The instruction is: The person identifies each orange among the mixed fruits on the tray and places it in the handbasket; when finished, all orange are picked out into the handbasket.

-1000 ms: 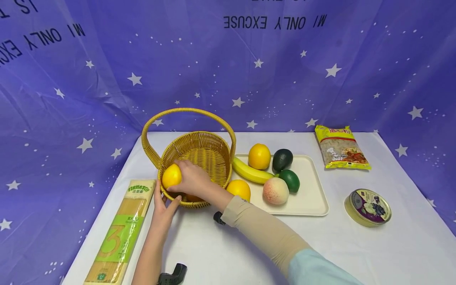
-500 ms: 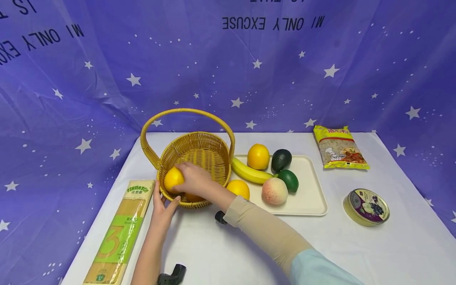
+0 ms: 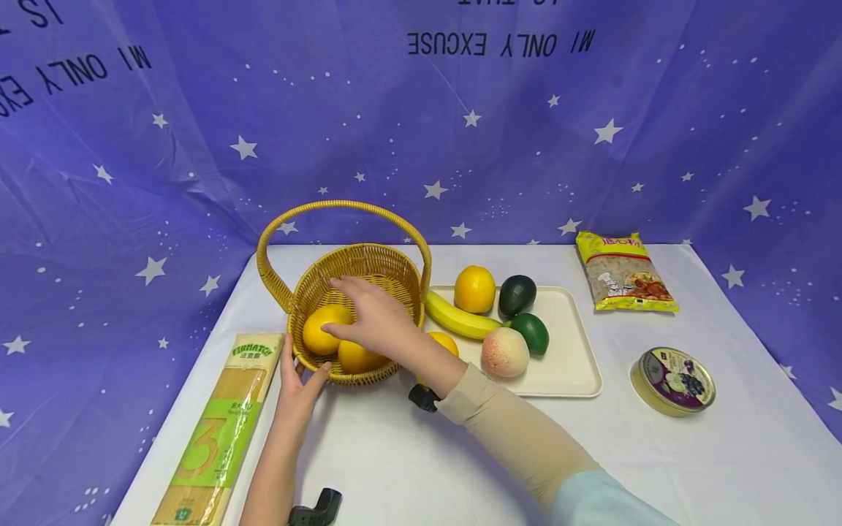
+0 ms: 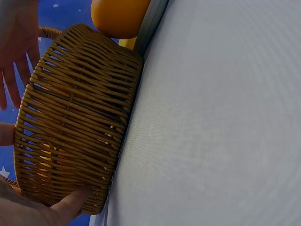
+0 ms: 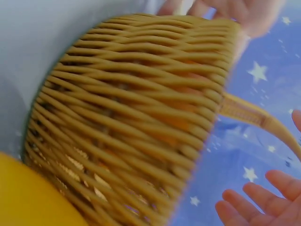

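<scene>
A wicker basket (image 3: 358, 256) with a tall handle stands at the left of the white table. Two oranges lie inside it: one orange (image 3: 322, 329) at the left, another orange (image 3: 358, 358) nearer its front. My left hand (image 3: 299, 391) holds the near-left side of the basket, thumb by the rim and fingers against the outer wall (image 4: 70, 122). Above the basket's opening is my right hand (image 3: 378, 314), fingers spread and holding nothing, its thumb close to the left orange. In the right wrist view, that hand's fingers (image 5: 256, 202) show apart from the basket wall.
Right of the basket, a cream tray (image 3: 572, 358) carries a banana (image 3: 460, 319), an orange (image 3: 475, 290), a peach (image 3: 505, 353), a dark fruit (image 3: 517, 296) and a green fruit (image 3: 530, 334). Spaghetti (image 3: 213, 438), a tin (image 3: 673, 381) and a yellow bag (image 3: 626, 274) lie around.
My right hand has let go of the orange inside the basket and drawn up and right, its fingers spreading. The left hand stays at the basket's side.
</scene>
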`<state>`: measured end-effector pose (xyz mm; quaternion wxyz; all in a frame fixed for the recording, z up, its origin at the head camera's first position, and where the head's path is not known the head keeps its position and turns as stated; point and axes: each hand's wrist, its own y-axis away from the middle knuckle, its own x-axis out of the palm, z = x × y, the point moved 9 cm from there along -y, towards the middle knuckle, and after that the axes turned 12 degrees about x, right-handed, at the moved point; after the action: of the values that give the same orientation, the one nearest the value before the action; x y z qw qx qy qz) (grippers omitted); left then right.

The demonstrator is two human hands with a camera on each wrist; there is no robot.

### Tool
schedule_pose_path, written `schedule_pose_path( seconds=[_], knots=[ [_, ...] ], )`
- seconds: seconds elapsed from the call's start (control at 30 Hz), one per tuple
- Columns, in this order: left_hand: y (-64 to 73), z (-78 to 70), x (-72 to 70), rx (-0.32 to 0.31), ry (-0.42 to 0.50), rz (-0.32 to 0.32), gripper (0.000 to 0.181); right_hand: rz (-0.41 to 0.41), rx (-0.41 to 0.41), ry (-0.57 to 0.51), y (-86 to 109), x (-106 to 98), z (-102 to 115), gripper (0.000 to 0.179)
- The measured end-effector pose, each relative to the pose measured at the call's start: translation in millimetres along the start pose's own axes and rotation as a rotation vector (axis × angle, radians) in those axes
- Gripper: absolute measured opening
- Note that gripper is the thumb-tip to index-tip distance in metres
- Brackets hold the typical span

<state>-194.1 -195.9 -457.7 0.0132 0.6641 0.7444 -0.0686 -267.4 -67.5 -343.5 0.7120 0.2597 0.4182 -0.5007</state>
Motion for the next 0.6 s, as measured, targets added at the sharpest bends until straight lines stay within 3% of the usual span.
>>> schedule_pose_path(
  seconds=[0.33,0.6],
  knots=[
    [0.7,-0.9,1.1,0.007,0.009,0.004,0.089,-0.153,0.017,-0.162,30.0,-52.1,-21.6,0.078],
    [0.3,-1.3,1.5,0.011,0.023,-0.001,0.088,-0.355,0.043,-0.311,58.4,-96.8,-59.0,0.075]
  ],
)
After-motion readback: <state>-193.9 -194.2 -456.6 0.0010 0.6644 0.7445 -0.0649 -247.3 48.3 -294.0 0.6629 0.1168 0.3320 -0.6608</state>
